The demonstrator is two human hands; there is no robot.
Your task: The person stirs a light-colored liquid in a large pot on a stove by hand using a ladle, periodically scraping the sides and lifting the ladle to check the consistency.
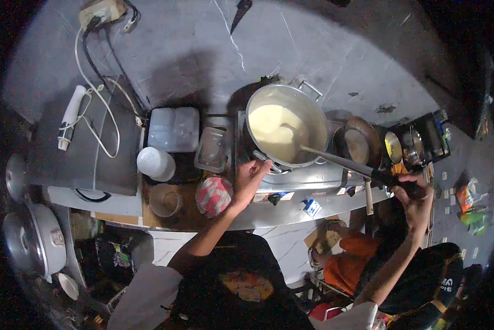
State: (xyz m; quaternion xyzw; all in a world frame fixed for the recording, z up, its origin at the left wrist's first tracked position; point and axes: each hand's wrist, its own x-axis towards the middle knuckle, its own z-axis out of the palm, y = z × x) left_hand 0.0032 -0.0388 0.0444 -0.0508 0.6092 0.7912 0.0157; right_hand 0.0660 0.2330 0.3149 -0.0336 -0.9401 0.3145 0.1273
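A deep metal pot stands tilted-looking on the stove, with a pale yellow, creamy liquid inside. My right hand is closed around the dark handle of a long-handled stirring utensil. Its shaft crosses the pot's near rim, and its head lies partly hidden in the liquid. At the pot's near side, the fingers of my left hand grip the metal side handle. Just left of my left forearm sits a red-and-white cloth bundle.
Left are a white hand blender with cord, plastic containers, a white lidded tub and a clear bowl. Pans stand right of the pot. A small blue-and-white packet lies at the counter's front. Another person sits low at right.
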